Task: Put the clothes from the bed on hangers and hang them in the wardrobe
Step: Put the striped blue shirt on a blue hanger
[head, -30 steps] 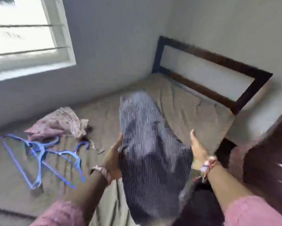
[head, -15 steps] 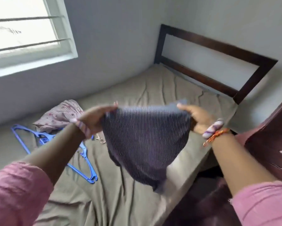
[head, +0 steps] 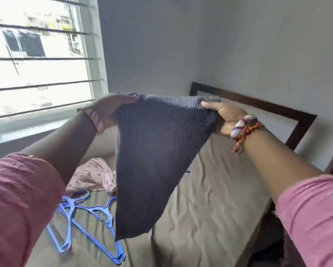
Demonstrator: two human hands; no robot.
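Up in the middle of the frame hangs a dark striped garment (head: 158,151), navy with fine pale pinstripes, stretched by its top edge between two hands and tapering down to a point above the bed (head: 210,209). At centre left, the left hand (head: 108,110) pinches one top corner, thumb on the near side and fingers curled behind the cloth. At centre right, the right hand (head: 227,118) pinches the other corner in the same kind of grip, thumb laid along the hem. No label, brand or writing can be read on the cloth; the motion blur hides any fine print.

Below the garment, at lower left of the frame, a pink patterned garment (head: 92,178) lies crumpled on the bed. Just beneath it, touching its lower edge, several blue plastic hangers (head: 88,224) lie overlapped on the olive-brown sheet; their hooks point different ways.

Both forearms come in from the lower corners in rolled pink sleeves (head: 21,205). The right wrist wears a white-and-purple bangle (head: 242,125) and a red-and-yellow thread beside it.

A dark wooden headboard (head: 267,108) runs along the grey wall at centre right. A barred window (head: 40,60) fills the upper left, with buildings showing pale beyond.
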